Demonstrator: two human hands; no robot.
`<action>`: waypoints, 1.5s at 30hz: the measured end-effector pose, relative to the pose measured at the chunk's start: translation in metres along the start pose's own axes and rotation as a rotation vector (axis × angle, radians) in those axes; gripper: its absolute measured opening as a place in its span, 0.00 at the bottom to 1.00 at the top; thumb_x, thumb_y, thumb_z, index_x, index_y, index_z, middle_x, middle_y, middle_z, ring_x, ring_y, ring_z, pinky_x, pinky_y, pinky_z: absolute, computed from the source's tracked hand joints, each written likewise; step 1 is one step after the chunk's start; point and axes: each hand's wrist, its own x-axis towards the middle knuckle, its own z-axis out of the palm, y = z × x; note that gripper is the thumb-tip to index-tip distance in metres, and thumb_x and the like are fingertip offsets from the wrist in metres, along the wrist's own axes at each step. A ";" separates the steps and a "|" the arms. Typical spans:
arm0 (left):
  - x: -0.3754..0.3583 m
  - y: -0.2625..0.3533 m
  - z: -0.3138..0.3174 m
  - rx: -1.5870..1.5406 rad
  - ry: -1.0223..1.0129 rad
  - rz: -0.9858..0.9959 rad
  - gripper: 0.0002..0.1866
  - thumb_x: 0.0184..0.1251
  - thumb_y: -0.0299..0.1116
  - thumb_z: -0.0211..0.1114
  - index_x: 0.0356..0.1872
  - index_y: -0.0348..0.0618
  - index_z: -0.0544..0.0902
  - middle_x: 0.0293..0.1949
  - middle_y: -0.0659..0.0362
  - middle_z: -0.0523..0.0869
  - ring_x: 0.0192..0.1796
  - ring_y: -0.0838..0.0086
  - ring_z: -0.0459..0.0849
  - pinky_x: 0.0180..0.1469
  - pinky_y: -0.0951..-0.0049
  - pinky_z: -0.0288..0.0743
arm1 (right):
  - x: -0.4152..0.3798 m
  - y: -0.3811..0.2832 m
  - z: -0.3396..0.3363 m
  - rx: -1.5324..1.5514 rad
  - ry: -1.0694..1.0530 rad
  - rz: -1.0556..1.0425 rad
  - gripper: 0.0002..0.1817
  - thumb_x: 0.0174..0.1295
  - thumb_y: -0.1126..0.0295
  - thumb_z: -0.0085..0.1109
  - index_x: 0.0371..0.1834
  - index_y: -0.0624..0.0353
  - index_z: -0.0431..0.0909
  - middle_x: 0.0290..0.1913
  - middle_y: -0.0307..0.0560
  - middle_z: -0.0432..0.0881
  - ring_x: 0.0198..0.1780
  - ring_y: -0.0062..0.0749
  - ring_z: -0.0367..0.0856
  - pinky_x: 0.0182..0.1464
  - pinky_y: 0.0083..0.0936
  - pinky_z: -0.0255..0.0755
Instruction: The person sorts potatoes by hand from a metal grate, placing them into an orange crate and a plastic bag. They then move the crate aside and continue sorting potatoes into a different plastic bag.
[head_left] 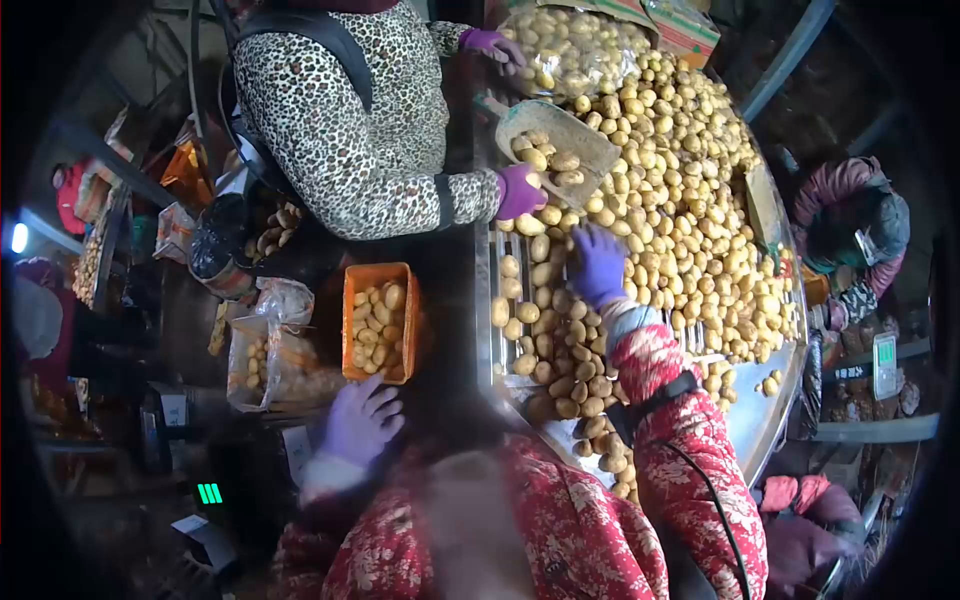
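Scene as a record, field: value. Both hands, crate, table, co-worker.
left hand: purple-gloved, fingers spread, by the near end of the orange crate; contact unclear
right hand: purple-gloved, at the potatoes; grip unclear
crate contents: potatoes
table: metal, slatted, potatoes heaped on it
co-worker: leopard-print top, scoop in hand, potatoes in it

Yellowish potatoes (690, 200), orange crate (408, 340), purple gloves (597, 265), red floral sleeve (715, 450)

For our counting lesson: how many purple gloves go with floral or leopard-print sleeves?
4, none hidden: floral sleeves, left hand near the orange basket, right hand on loose potatoes; leopard-print sleeves, one hand at the scoop, the other hand beside bagged potatoes.
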 end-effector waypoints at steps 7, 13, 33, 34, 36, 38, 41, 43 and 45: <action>0.036 -0.055 0.110 -0.031 -0.420 -0.217 0.35 0.79 0.63 0.43 0.75 0.48 0.68 0.61 0.46 0.83 0.63 0.47 0.82 0.64 0.35 0.72 | -0.007 0.007 -0.041 0.362 -0.202 0.119 0.25 0.55 0.57 0.74 0.52 0.58 0.83 0.42 0.52 0.85 0.42 0.46 0.86 0.45 0.38 0.81; 0.053 -0.100 0.138 0.618 -0.414 0.090 0.27 0.79 0.55 0.49 0.63 0.45 0.78 0.51 0.51 0.87 0.53 0.57 0.85 0.48 0.54 0.79 | -0.034 -0.057 -0.076 0.888 -0.341 0.008 0.34 0.58 0.52 0.74 0.66 0.55 0.78 0.61 0.57 0.82 0.62 0.54 0.80 0.63 0.41 0.74; 0.060 -0.059 0.083 -0.219 -0.653 -0.343 0.33 0.70 0.40 0.57 0.78 0.67 0.67 0.79 0.55 0.66 0.72 0.52 0.75 0.62 0.51 0.73 | -0.037 0.007 0.090 0.425 -0.125 -0.030 0.34 0.56 0.61 0.71 0.65 0.65 0.73 0.57 0.66 0.77 0.63 0.62 0.72 0.67 0.52 0.66; 0.068 -0.064 0.074 -0.293 -0.651 -0.353 0.37 0.66 0.42 0.58 0.79 0.67 0.64 0.82 0.55 0.59 0.75 0.43 0.70 0.67 0.41 0.69 | -0.031 -0.010 0.057 0.462 -0.146 -0.008 0.31 0.56 0.63 0.70 0.61 0.65 0.74 0.55 0.63 0.77 0.62 0.59 0.72 0.67 0.50 0.66; 0.062 -0.062 0.069 -0.328 -0.600 -0.355 0.38 0.66 0.42 0.57 0.80 0.67 0.62 0.81 0.54 0.61 0.75 0.41 0.69 0.70 0.35 0.65 | -0.040 -0.059 -0.008 0.609 -0.107 -0.009 0.22 0.55 0.68 0.69 0.52 0.64 0.76 0.51 0.54 0.77 0.57 0.52 0.73 0.65 0.44 0.67; 0.065 -0.068 0.064 -0.372 -0.620 -0.344 0.39 0.66 0.41 0.55 0.82 0.66 0.59 0.80 0.53 0.63 0.71 0.36 0.72 0.71 0.28 0.61 | -0.050 -0.118 -0.050 0.821 -0.153 -0.130 0.14 0.53 0.77 0.63 0.44 0.62 0.76 0.50 0.50 0.75 0.54 0.44 0.74 0.60 0.34 0.68; 0.033 -0.055 0.075 -0.363 -0.693 -0.280 0.23 0.69 0.53 0.59 0.61 0.58 0.81 0.56 0.56 0.86 0.58 0.54 0.84 0.61 0.34 0.74 | -0.076 -0.190 -0.086 0.925 -0.387 -0.294 0.19 0.54 0.73 0.65 0.50 0.61 0.77 0.60 0.61 0.76 0.64 0.55 0.74 0.67 0.44 0.68; 0.082 -0.085 0.052 -0.498 -0.744 -0.191 0.20 0.69 0.59 0.62 0.46 0.56 0.85 0.48 0.60 0.88 0.52 0.66 0.86 0.55 0.58 0.79 | -0.082 -0.220 -0.094 0.755 -0.402 -0.537 0.26 0.62 0.61 0.69 0.60 0.61 0.76 0.62 0.64 0.76 0.63 0.62 0.76 0.63 0.47 0.73; 0.074 -0.083 0.040 -0.442 -0.662 -0.071 0.22 0.70 0.59 0.61 0.52 0.55 0.83 0.49 0.59 0.88 0.55 0.65 0.85 0.58 0.60 0.77 | -0.080 -0.236 -0.099 0.695 -0.438 -0.641 0.34 0.65 0.54 0.67 0.68 0.62 0.72 0.62 0.66 0.76 0.63 0.64 0.76 0.63 0.48 0.73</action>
